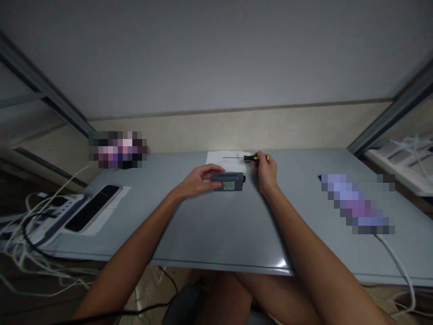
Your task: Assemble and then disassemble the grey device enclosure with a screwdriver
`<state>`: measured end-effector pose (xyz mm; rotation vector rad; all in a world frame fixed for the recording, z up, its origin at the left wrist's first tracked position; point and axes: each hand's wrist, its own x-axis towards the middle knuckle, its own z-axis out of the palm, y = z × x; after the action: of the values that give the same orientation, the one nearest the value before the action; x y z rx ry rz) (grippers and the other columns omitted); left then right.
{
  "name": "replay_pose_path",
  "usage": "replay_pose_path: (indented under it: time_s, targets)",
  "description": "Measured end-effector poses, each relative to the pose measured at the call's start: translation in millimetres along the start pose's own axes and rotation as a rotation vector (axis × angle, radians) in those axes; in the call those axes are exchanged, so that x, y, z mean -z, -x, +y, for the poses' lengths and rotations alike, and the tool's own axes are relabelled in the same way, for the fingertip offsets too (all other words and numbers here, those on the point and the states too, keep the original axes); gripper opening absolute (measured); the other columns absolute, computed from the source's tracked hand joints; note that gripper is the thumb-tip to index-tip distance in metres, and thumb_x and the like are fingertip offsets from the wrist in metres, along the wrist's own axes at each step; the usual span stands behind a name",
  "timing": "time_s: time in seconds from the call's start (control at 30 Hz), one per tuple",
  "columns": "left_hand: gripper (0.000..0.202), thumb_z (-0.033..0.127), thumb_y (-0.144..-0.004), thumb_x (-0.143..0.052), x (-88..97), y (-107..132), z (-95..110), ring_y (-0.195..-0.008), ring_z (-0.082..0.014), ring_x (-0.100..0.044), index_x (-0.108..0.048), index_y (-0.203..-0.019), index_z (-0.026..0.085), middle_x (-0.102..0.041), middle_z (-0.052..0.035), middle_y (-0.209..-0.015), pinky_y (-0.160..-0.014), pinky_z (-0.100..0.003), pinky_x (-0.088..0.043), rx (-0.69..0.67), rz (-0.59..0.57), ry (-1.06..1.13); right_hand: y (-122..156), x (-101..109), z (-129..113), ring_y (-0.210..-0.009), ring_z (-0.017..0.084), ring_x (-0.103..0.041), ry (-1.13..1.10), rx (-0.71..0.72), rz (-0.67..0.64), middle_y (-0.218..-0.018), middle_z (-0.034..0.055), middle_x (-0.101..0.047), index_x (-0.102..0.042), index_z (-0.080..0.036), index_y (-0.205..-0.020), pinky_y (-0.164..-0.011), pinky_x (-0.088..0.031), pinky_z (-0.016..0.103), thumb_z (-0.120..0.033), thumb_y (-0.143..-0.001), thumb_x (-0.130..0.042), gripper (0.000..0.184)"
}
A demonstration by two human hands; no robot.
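Note:
A small dark grey box-shaped device (228, 181) with a green label lies on the grey table (216, 234). My left hand (199, 179) grips its left end, fingers curled over the top. My right hand (266, 172) is closed around the black-and-yellow handle of a screwdriver (248, 158), whose thin shaft points left over a white sheet of paper (219, 158) behind the device.
A black phone (92, 206) lies on a white sheet at the table's left, beside a power strip (50, 212) with tangled cables. A white cable (399, 262) runs off the right side. Metal frame posts stand at both back corners.

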<state>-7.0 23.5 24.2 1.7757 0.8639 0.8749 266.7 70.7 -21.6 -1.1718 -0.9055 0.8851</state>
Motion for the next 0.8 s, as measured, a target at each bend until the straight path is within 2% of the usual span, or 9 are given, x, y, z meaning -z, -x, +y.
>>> replay_pose_path:
  time_s: [0.1,0.2,0.33,0.53,0.67,0.8]
  targets:
    - [0.058,0.049,-0.071,-0.102,-2.4,-2.0,-7.1,-0.104,-0.0264,-0.079,-0.08,-0.115,0.017,-0.082,-0.0136,-0.116,-0.096,-0.042,-0.064,0.06,0.081,0.048,2.5,-1.6,-2.2,-0.056,0.015,-0.049,-0.074,-0.068,0.132,-0.069,-0.0018,-0.061,-0.066,-0.024,-0.092,-0.052,-0.034,0.029,-0.062,-0.084,-0.069,0.039]
    - [0.055,0.049,-0.07,-0.102,-2.8,-4.1,-12.1,-0.094,-0.0234,-0.079,-0.08,-0.106,0.016,-0.082,-0.0111,-0.102,-0.089,-0.04,-0.064,0.091,0.161,0.082,5.4,-2.5,-5.7,-0.055,0.014,-0.049,-0.113,-0.083,0.135,-0.068,-0.0023,-0.061,-0.067,-0.023,-0.092,-0.05,-0.034,0.028,-0.06,-0.082,-0.07,0.038]
    - [0.052,0.052,-0.069,-0.101,-4.3,-6.3,-15.7,-0.093,-0.0224,-0.079,-0.08,-0.098,0.016,-0.083,-0.0111,-0.101,-0.092,-0.041,-0.064,0.084,0.234,0.097,6.2,-2.2,-7.0,-0.054,0.013,-0.048,-0.125,-0.086,0.147,-0.067,-0.0027,-0.06,-0.069,-0.023,-0.093,-0.048,-0.034,0.027,-0.059,-0.082,-0.07,0.038]
    - [0.057,0.064,-0.076,-0.094,-15.1,-10.6,-24.7,-0.095,-0.0224,-0.077,-0.079,-0.103,0.016,-0.083,-0.0102,-0.102,-0.093,-0.041,-0.062,0.082,0.27,0.055,4.1,-1.9,-3.1,-0.055,0.014,-0.05,-0.115,-0.064,0.148,-0.068,-0.0019,-0.061,-0.069,-0.023,-0.094,-0.05,-0.036,0.028,-0.061,-0.084,-0.069,0.039]
    - [0.056,0.068,-0.081,-0.088,-24.9,-11.9,-28.2,-0.09,-0.021,-0.075,-0.077,-0.098,0.017,-0.081,-0.0084,-0.097,-0.089,-0.038,-0.061,0.083,0.234,-0.018,3.1,-1.5,-1.4,-0.054,0.015,-0.049,-0.083,-0.048,0.123,-0.068,-0.0017,-0.06,-0.067,-0.024,-0.093,-0.05,-0.036,0.03,-0.064,-0.087,-0.067,0.041]
    - [0.052,0.068,-0.087,-0.083,-28.7,-11.4,-27.8,-0.087,-0.0203,-0.073,-0.076,-0.096,0.017,-0.08,-0.0073,-0.095,-0.087,-0.036,-0.059,0.08,0.219,-0.08,3.8,-2.3,-2.3,-0.052,0.014,-0.048,-0.117,-0.071,0.141,-0.066,-0.0022,-0.059,-0.066,-0.024,-0.091,-0.049,-0.034,0.029,-0.061,-0.085,-0.07,0.037]
